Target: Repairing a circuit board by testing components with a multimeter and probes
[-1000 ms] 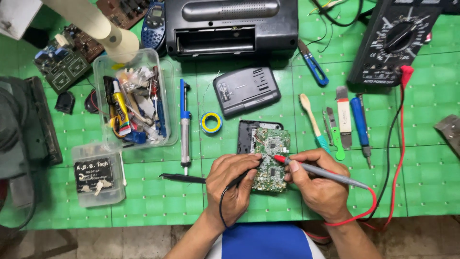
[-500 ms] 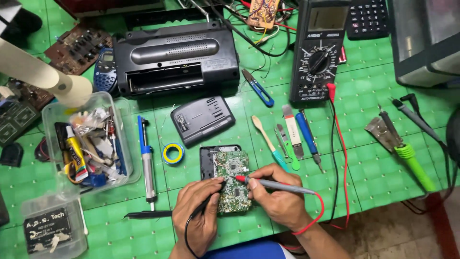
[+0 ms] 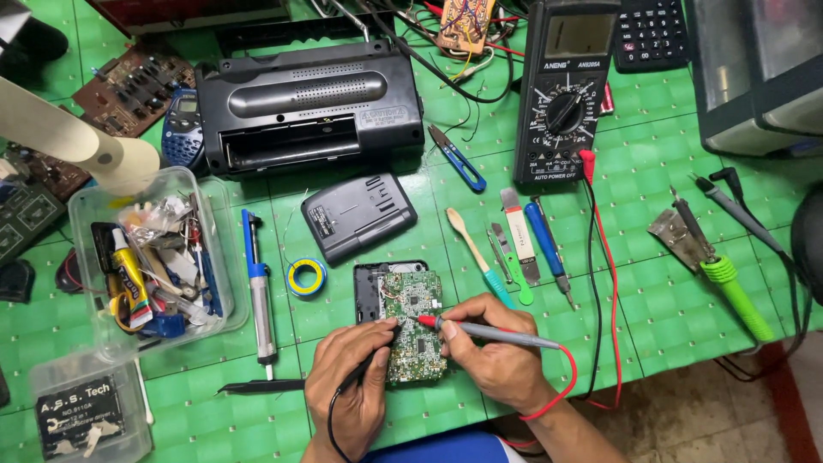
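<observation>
Between our fingers on the green surface (image 3: pixel 651 283) lies the circuit board (image 3: pixel 413 330), where our right hand (image 3: pixel 493 356) pinches the red probe (image 3: pixel 480 330) and our left hand (image 3: pixel 353 381) the black probe (image 3: pixel 377 351); we should keep both tips steady, touching only intended contacts.

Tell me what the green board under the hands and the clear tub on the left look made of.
The board looks like rigid laminate with a matte green coating, studded with small dark chips and silvery solder points. The tub seems thin, glossy clear plastic: its contents show through the walls.
</observation>
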